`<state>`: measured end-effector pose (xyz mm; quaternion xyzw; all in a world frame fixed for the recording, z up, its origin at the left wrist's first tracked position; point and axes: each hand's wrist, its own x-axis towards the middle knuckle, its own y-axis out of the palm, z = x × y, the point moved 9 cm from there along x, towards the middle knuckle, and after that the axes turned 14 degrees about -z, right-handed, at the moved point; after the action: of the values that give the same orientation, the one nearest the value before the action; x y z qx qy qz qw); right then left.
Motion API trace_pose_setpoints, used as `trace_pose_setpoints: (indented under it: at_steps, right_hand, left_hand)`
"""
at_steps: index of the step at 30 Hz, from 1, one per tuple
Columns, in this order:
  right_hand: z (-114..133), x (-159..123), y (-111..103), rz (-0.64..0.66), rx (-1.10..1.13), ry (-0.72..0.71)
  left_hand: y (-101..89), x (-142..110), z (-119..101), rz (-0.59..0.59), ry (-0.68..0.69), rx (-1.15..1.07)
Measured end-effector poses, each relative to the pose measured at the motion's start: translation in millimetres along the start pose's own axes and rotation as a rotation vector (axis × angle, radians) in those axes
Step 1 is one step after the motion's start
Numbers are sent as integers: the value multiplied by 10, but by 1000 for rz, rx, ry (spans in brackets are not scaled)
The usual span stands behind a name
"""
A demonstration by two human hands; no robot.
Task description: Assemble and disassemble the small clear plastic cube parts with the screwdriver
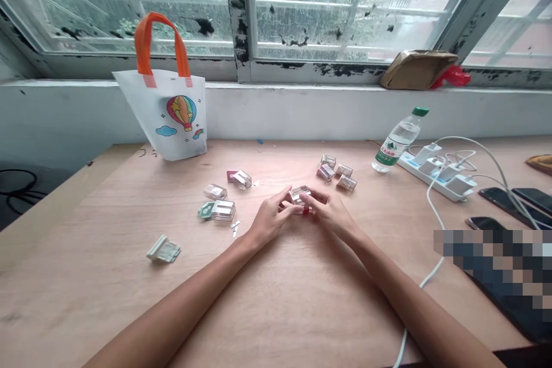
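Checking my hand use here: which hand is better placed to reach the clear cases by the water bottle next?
Right, probably: the right hand sits just below that cluster of clear cases; the left hand is beyond the case both hands hold.

The fingers (319,200) hide much of the clear case (299,194); a red bit (305,211) is mostly hidden beneath; a pixelated patch (491,267) blurs a phone (509,313).

"What sort of place is this?"

"An indoor work spot, a home room or small office; I can't tell which."

"What shows that?"

"A plywood table (107,276) under a paint-chipped window frame (238,11), and on it a power strip (435,177), phones (502,198), a water bottle (399,141) and clear plastic cases (215,191) — everyday desk clutter."
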<state>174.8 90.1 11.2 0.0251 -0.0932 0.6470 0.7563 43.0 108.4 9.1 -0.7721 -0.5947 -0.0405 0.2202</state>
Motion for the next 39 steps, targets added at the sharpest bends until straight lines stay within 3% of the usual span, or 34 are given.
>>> trace_pose_setpoints:
  at_steps: [8,12,14,18,20,22,25,27,30,34,37,39]
  right_hand:
    - [-1,15,1,-30,-96,-62]
    - [-16,104,-117,-95,-123,-103]
    - [-49,194,-330,-186,-191,-137]
    - [-278,338,-1031,-493,-427,-51]
    - [-383,370,-1249,-536,-484,-16]
    - [-443,387,-1346,-534,-513,-11]
    - [-469,379,-1377,-534,-566,-1]
    - [-460,365,-1364,-520,-650,11]
    - [-428,344,-1353,-468,-853,27]
    - [-355,306,-1398,-433,-1024,61]
    - [-204,241,-1445,-520,-1126,69]
    - [-45,192,-1366,-581,-1159,-12]
  left_hand:
    - [-26,10,-123,-110,235,373]
    - [52,1,-150,-58,296,515]
    - [74,-17,-172,-51,327,536]
    - [44,-57,-176,-116,326,443]
    - [-17,-64,-175,-187,309,395]
    - [-134,-48,-213,-277,303,347]
    - [-462,37,-337,-432,307,359]
    - [-755,116,-414,-534,294,510]
    - [-1181,203,-392,-640,171,828]
    - [-1394,295,-174,-498,23,1119]
    - [-1488,429,-49,-373,-29,1177]
    - [-1540,553,2,-277,-43,1171]
